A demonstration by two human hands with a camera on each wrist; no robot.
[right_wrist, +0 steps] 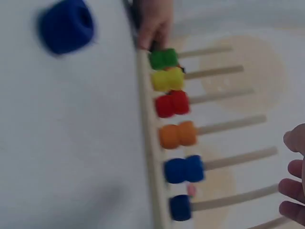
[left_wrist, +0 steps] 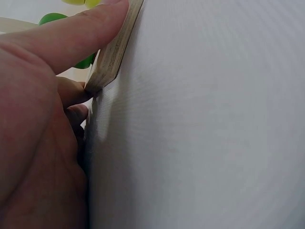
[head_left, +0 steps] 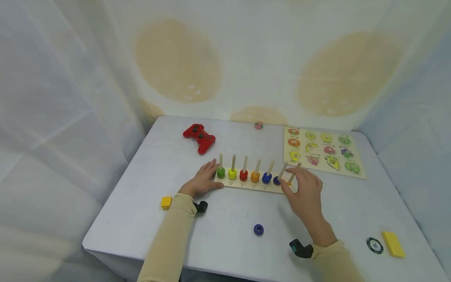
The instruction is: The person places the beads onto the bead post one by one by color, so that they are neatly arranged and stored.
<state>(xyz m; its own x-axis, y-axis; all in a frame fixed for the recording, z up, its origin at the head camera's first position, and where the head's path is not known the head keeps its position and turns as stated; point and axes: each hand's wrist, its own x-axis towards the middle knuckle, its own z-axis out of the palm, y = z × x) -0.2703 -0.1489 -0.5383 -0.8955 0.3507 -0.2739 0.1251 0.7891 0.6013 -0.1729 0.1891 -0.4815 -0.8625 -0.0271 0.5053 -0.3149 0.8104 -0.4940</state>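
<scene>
A wooden peg board (head_left: 253, 187) with a row of upright pegs carries coloured rings: green (head_left: 220, 172), yellow (head_left: 232, 174), red (head_left: 243, 175), orange (head_left: 255, 177), blue (head_left: 266, 178) and a single dark blue ring (right_wrist: 180, 208). My left hand (head_left: 202, 181) grips the board's left end, its thumb along the front edge and the other fingers around the far side. At the right end, my right hand (head_left: 305, 192) is beside the peg tops, thumb and fingers spread apart and holding nothing. It partly hides the last peg's orange-yellow ring (head_left: 289, 183). A loose dark blue ring (head_left: 258, 230) lies in front of the board.
A red game controller (head_left: 199, 138) lies behind the board, a fruit picture board (head_left: 325, 150) at the back right. A small pink piece (head_left: 258, 125) sits at the far edge. Yellow blocks (head_left: 166, 202) lie left and right; a round chip (head_left: 375, 245) is near the right one.
</scene>
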